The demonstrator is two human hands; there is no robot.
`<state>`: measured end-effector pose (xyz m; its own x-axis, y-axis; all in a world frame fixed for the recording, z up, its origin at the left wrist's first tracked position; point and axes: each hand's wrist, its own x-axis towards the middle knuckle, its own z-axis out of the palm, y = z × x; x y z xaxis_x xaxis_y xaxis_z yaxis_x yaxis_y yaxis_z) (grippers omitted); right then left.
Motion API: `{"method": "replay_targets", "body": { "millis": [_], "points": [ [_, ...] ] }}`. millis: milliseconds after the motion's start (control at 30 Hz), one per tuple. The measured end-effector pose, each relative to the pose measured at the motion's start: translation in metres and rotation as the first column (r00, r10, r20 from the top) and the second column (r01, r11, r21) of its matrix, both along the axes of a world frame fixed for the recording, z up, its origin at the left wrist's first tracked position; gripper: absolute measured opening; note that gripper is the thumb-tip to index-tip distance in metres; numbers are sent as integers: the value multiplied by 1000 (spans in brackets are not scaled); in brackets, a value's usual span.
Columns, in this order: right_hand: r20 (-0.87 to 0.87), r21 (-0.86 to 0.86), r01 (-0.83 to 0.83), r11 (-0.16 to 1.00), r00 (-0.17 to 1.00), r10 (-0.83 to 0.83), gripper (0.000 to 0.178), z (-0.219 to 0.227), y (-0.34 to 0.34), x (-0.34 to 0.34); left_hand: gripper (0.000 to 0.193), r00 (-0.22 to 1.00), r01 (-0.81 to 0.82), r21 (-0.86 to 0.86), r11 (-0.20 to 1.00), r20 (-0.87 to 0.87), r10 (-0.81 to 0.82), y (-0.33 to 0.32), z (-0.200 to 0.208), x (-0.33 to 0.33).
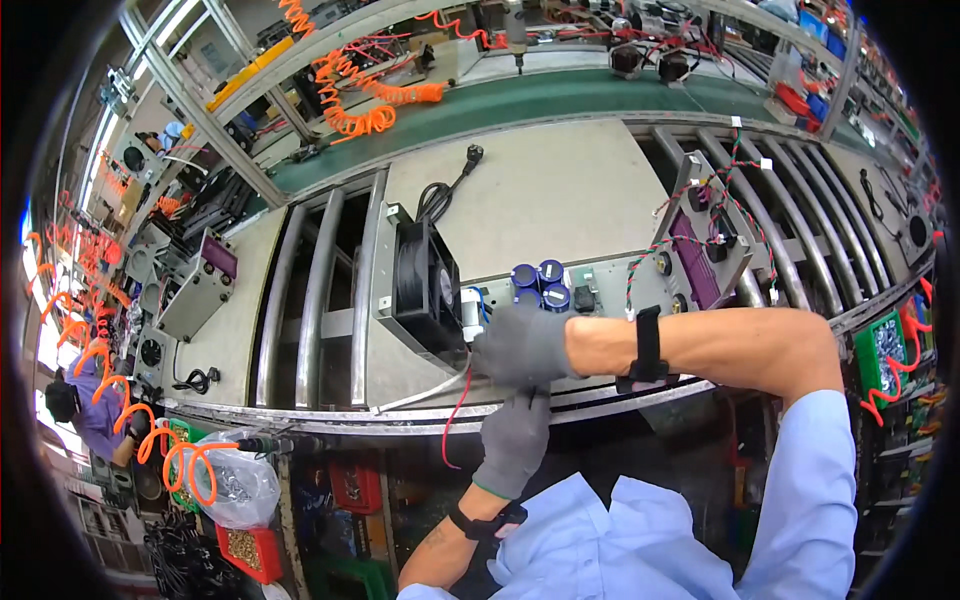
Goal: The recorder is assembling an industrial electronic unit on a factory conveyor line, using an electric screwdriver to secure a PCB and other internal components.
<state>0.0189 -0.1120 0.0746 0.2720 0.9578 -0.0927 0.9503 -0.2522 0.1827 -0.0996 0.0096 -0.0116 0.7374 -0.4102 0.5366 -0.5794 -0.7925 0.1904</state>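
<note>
My right hand [523, 346], in a grey glove, reaches across from the right over the front of an open metal chassis. It looks curled and slightly blurred, fingertips turned down and hidden. Just below, my gloved left hand [514, 445] is closed, its fingertips meeting the underside of the right hand; whatever is pinched there is too small to make out. A thin red wire [458, 420] hangs beside them over the bench edge. Next to the right hand are a white cylinder [471, 312], a black fan [425, 283] and blue-capped capacitors [553, 297] on a circuit board.
The chassis lies on a pale board [540, 190] over a roller conveyor [318, 290]. Wire bundles [735, 200] stick up on its right. A black power cord [450, 188] lies behind. Parts bins [250, 553] stand below; a co-worker [95, 410] is at far left.
</note>
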Motion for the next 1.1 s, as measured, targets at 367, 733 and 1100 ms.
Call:
{"method": "replay_targets", "body": {
  "millis": [367, 733, 1100],
  "points": [
    [-628, 404, 752, 520, 642, -440, 21, 7, -33, 107, 28, 996, -53, 15, 998, -76, 54, -6, 4, 3],
    [-394, -98, 822, 560, 485, -781, 30, -40, -66, 151, 27, 986, 37, -61, 997, -162, -47, -5, 15, 1],
    [-855, 272, 920, 282, 366, -369, 32, -4, -82, -56, 37, 824, 3, -578, 816, -461, -330, 6, 16, 4]
  ]
}}
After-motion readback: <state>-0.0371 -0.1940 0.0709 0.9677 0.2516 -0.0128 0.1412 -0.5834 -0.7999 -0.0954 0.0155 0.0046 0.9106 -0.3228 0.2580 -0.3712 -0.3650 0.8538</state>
